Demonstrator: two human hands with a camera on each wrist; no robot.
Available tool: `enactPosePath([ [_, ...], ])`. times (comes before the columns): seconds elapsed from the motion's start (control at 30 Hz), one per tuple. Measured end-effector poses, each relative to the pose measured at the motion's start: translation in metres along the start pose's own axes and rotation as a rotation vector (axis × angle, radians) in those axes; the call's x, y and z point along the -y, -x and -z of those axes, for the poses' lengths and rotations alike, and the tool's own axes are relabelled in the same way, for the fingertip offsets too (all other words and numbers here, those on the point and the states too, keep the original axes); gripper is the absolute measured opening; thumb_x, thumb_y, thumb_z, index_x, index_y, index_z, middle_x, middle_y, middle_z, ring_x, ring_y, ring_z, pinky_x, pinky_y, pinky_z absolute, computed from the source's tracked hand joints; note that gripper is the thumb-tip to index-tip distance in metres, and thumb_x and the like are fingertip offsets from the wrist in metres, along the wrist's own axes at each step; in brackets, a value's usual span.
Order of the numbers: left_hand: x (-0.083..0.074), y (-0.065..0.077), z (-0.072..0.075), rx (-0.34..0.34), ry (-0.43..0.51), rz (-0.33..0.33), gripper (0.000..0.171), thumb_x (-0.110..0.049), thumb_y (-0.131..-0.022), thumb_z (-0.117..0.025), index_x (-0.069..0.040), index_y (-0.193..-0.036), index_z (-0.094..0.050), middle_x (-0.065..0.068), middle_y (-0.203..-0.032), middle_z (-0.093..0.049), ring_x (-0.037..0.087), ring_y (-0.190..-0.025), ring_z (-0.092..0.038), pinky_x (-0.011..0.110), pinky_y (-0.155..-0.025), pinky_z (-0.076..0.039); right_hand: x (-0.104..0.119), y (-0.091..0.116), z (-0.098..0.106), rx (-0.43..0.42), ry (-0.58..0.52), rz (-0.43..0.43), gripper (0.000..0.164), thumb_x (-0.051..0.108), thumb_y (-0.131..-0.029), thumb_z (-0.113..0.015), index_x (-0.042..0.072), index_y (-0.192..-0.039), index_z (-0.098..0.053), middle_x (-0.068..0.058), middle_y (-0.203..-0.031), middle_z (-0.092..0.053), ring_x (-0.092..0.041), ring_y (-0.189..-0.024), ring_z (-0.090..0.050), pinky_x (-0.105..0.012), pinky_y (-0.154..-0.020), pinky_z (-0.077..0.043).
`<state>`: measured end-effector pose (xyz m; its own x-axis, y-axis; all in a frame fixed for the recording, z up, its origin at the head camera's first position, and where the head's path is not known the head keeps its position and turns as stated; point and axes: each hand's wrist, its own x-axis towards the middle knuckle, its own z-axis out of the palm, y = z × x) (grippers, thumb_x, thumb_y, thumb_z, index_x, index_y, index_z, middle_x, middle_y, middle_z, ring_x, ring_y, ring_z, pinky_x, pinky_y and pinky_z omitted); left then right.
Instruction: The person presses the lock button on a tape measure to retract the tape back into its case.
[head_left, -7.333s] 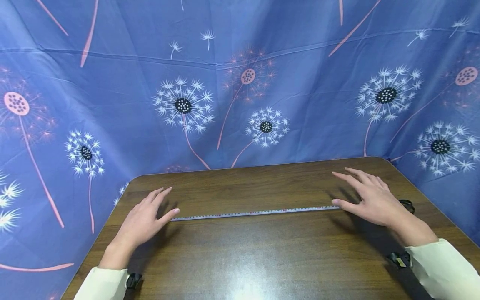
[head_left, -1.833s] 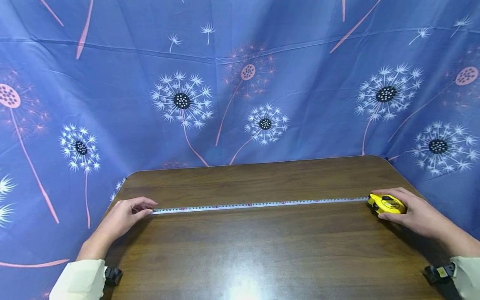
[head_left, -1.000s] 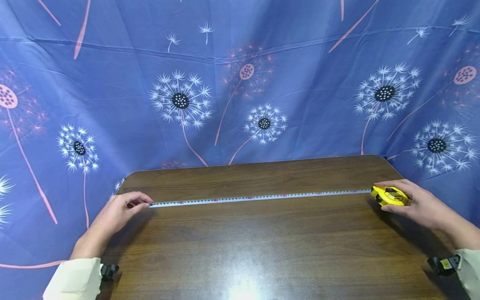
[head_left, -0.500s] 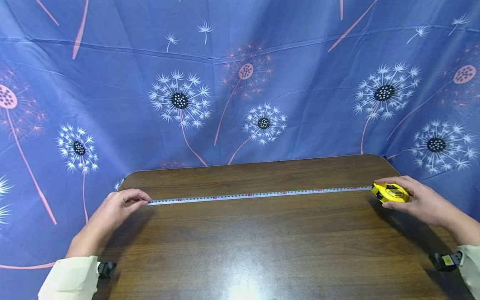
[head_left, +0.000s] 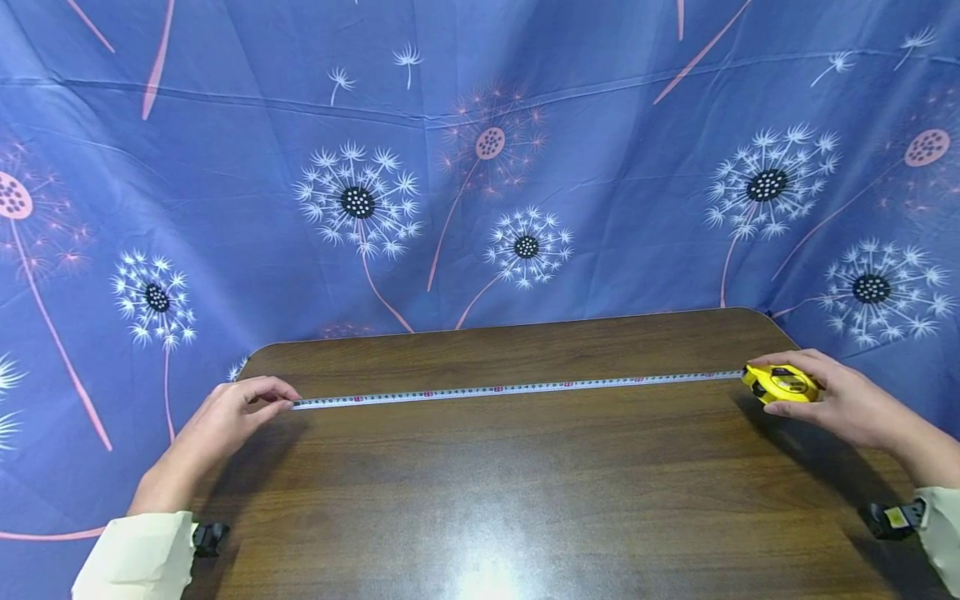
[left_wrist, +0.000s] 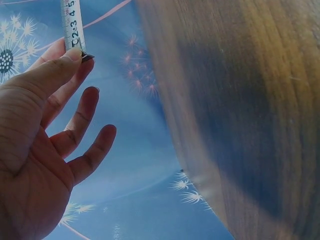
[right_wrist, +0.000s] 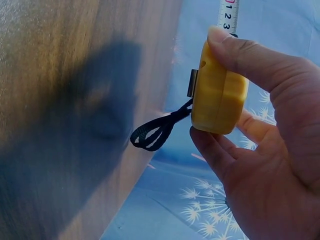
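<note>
My right hand grips the yellow case of a tape measure at the right side of the table. Its white blade stretches nearly straight across to my left hand. There, thumb and forefinger pinch the blade's end by its dark metal hook, while the other fingers are spread loosely in the left wrist view. Seen from the right wrist, the thumb lies over the top of the case and fingers support it from below. A black strap loop dangles from the case. Both hands are raised, their shadows falling on the wood.
The brown wood-grain table has rounded far corners and a bright glare near its front. A blue cloth with dandelion prints hangs behind it and along both sides.
Earlier, both hands were open over the tape lying on the table. Later they held its end and case; since then tape and hands have risen a little, and the left hand has shifted slightly left.
</note>
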<state>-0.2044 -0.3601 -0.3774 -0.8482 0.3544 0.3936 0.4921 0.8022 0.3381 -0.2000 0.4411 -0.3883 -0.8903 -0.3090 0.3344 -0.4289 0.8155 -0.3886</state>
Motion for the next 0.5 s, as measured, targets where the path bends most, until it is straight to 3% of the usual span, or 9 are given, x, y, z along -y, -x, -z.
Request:
enactPosePath([
  [0.27, -0.0007, 0.0010, -0.0001, 0.005, -0.006, 0.020, 0.019, -0.010, -0.093, -0.078, -0.027, -0.101, -0.077, -0.014, -0.099, -0.074, 0.006, -0.091, -0.069, 0.030, -0.080, -0.056, 0.0014, -0.0005, 0.0012, 0.009, -0.022, -0.033, 0.064, 0.008, -0.076, -0.092, 0.016, -0.133, -0.065, -0.012, -0.120, -0.056, -0.001, -0.089, -0.049, -0.019, -0.066, -0.040],
  [0.5, -0.0006, 0.0011, -0.0002, 0.007, -0.003, 0.037, 0.019, -0.009, -0.094, -0.077, -0.027, -0.100, -0.077, -0.013, -0.098, -0.074, 0.007, -0.091, -0.069, 0.027, -0.079, -0.056, 0.0022, -0.0002, 0.0008, 0.016, 0.000, -0.030, 0.064, 0.008, -0.076, -0.092, 0.016, -0.133, -0.065, -0.012, -0.119, -0.056, 0.000, -0.090, -0.048, -0.021, -0.065, -0.041],
])
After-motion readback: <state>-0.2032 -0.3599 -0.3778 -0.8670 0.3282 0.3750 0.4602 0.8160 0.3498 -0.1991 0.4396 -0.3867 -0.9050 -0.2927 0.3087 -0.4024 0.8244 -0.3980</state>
